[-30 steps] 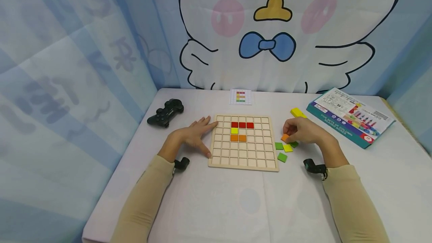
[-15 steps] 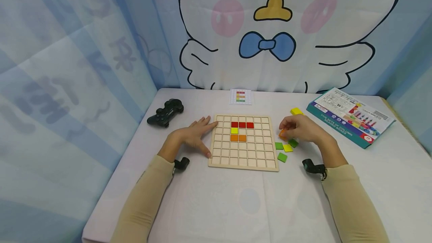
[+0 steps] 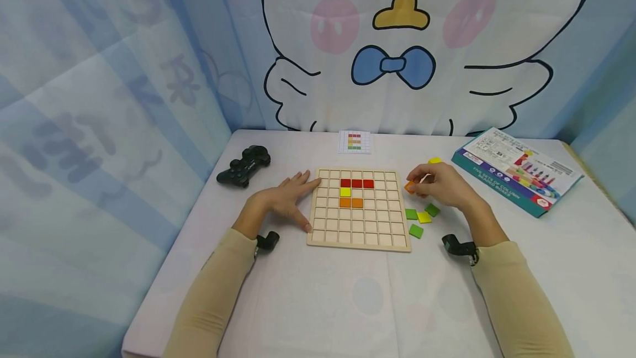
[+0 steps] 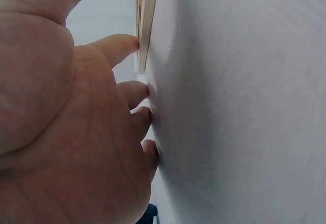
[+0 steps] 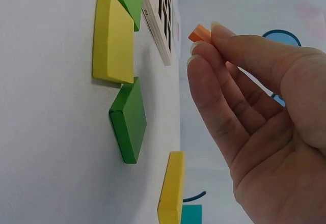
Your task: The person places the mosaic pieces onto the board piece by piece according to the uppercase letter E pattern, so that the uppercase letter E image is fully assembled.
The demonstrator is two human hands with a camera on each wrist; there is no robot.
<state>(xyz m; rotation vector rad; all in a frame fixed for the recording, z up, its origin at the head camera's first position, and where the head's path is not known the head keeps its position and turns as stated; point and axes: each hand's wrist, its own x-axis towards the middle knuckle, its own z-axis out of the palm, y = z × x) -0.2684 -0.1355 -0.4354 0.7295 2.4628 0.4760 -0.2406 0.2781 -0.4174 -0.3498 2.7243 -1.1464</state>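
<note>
A wooden grid board (image 3: 367, 236) lies on the table, with three red tiles (image 3: 356, 183), one yellow tile (image 3: 345, 192) and two orange tiles (image 3: 351, 203) set in its squares. My left hand (image 3: 285, 200) is spread along the board's left edge; thumb and index finger touch the frame. In the left wrist view the other fingertips rest on the cloth. Just off the board's right edge, my right hand (image 3: 439, 184) pinches an orange tile (image 5: 200, 33) between thumb and fingertips, raised above the table.
Loose green tiles (image 3: 415, 231) and a yellow tile (image 3: 424, 217) lie right of the board, with more yellow (image 3: 435, 161) behind my right hand. A pattern card (image 3: 355, 142), a black game controller (image 3: 244, 166) and a product box (image 3: 517, 171) sit farther back.
My right hand has lifted the orange tile off the loose pile and carried it up and left toward the board, uncovering a green tile. The left hand has stayed in place.
</note>
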